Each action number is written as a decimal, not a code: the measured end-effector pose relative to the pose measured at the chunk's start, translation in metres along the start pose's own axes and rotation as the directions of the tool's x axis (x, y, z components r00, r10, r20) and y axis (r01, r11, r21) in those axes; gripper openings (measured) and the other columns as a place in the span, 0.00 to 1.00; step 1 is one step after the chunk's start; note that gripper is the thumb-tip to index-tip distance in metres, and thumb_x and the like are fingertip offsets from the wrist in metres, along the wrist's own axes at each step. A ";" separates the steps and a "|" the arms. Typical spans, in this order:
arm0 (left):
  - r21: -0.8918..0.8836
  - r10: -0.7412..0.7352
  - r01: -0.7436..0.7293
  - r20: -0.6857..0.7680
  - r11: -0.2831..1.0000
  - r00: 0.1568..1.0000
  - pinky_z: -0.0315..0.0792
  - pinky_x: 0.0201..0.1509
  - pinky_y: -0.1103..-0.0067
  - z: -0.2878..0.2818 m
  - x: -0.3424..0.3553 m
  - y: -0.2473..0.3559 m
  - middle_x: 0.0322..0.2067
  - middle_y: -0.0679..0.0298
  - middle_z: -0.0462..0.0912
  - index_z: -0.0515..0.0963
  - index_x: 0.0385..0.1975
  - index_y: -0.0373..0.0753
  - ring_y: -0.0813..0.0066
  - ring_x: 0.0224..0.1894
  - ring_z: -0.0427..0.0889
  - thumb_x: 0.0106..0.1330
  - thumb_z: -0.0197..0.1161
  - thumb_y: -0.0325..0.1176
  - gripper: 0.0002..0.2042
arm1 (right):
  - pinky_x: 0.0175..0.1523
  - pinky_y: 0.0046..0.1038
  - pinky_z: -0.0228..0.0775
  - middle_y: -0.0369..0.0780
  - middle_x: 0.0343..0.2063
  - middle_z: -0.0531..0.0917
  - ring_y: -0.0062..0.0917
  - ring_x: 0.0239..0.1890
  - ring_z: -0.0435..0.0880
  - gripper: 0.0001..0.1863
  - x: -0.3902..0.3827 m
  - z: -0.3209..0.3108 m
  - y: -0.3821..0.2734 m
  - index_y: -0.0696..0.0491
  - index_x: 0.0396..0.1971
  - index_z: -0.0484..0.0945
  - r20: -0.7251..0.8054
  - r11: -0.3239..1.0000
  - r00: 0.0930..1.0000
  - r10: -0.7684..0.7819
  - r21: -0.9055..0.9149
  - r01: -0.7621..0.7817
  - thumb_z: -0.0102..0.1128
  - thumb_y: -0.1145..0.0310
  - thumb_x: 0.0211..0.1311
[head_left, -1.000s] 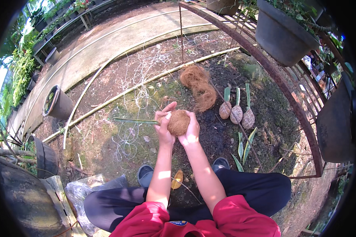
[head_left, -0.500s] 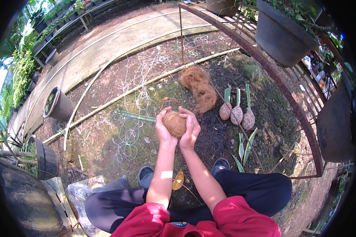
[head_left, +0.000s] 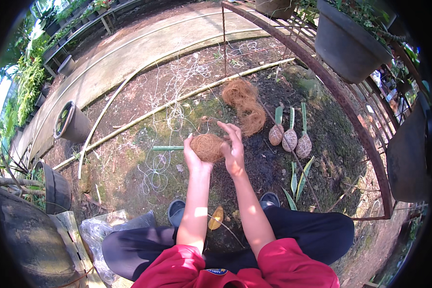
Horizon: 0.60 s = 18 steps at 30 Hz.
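Note:
A ball of brown coconut fibre is held above the ground in front of me. My left hand cups its left and near side, with the fingers bent round it. My right hand curves round the right end, thumb low and fingers stretched along the top. From the ball's left end a green leaf strip sticks out flat; its inner end is hidden. Beyond lies a loose heap of coconut fibre. To the right rest three string-wrapped balls, each with an upright leaf piece.
Tangled white string spreads over the soil around a long bamboo pole. Cut leaves lie at the right. A rusty metal rack carries large pots. Clear plastic and dark pots are on the left.
The fibre ball has turned, and its long side now runs left to right. My right hand has shifted right and its fingers have straightened. The leaf strip now points more level.

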<state>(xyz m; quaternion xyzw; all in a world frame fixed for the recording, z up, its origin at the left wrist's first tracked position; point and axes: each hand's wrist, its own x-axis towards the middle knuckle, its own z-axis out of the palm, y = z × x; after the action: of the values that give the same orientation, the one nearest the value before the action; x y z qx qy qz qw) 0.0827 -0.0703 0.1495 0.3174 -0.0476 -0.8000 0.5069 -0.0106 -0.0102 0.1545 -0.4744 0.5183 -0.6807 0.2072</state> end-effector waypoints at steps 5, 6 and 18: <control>-0.031 0.002 0.002 0.146 1.000 0.989 0.78 0.49 0.69 0.006 -0.007 -0.012 0.38 0.60 0.81 0.74 0.41 0.39 0.67 0.41 0.82 0.69 0.56 0.44 0.13 | 0.62 0.37 0.69 0.46 0.56 0.75 0.40 0.56 0.77 0.37 0.002 -0.003 0.002 0.56 0.50 0.80 0.073 0.942 0.957 -0.280 -0.173 0.288 0.79 0.53 0.37; 0.022 0.070 -0.075 0.183 0.997 0.981 0.77 0.49 0.70 0.004 -0.005 -0.012 0.38 0.60 0.81 0.75 0.41 0.38 0.68 0.41 0.81 0.69 0.57 0.42 0.12 | 0.62 0.35 0.67 0.47 0.58 0.72 0.37 0.56 0.76 0.39 0.001 -0.004 0.003 0.58 0.53 0.75 0.107 0.951 0.961 -0.257 -0.148 0.271 0.79 0.56 0.40; 0.175 0.220 -0.348 0.505 0.921 0.835 0.73 0.54 0.73 0.016 -0.023 0.008 0.39 0.60 0.76 0.70 0.44 0.38 0.68 0.47 0.78 0.60 0.62 0.25 0.13 | 0.58 0.42 0.71 0.51 0.50 0.76 0.41 0.53 0.79 0.26 -0.006 0.011 -0.010 0.56 0.42 0.72 -0.079 0.892 0.897 -0.435 -0.169 0.418 0.74 0.62 0.45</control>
<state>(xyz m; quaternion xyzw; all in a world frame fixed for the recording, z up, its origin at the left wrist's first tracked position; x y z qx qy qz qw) 0.0868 -0.0590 0.1758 0.1642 -0.3217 -0.7548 0.5476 0.0041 -0.0074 0.1612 -0.5507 0.4615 -0.6954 -0.0135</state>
